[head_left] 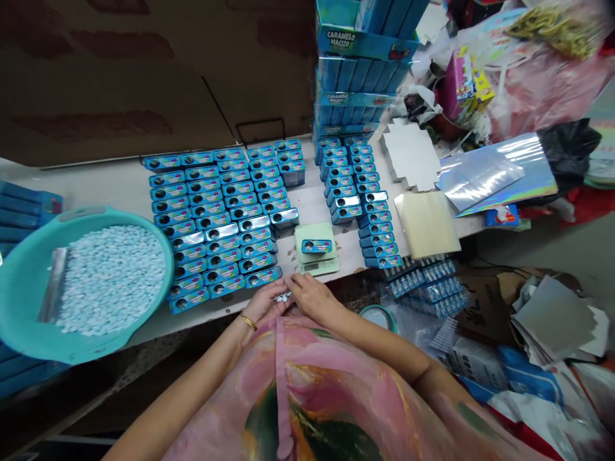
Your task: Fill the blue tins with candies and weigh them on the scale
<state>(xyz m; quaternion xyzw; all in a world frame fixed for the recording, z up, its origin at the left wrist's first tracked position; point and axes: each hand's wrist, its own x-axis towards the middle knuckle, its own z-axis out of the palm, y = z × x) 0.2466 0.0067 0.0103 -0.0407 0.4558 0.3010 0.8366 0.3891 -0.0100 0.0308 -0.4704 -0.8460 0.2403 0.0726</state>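
Observation:
My left hand (263, 303) is cupped at the table's front edge, holding several small pale candies (282, 298). My right hand (311, 296) meets it from the other side, fingers curled together over the candies; what its fingertips grip is partly hidden. Just beyond the hands stands a pale green scale (306, 232). On its plate rests a small blue candy box (316, 246), printed with lettering. Rows of similar blue boxes (223, 242) fill the table to the left, and further rows (377, 221) stand right of the scale.
A turquoise basin (169, 256) at left holds many pale candies and a metal scoop (52, 285). Wrapped display boxes (360, 77) are stacked at the back beside a large cardboard box (158, 70). White card (412, 153) and yellowish sheets (427, 224) lie right.

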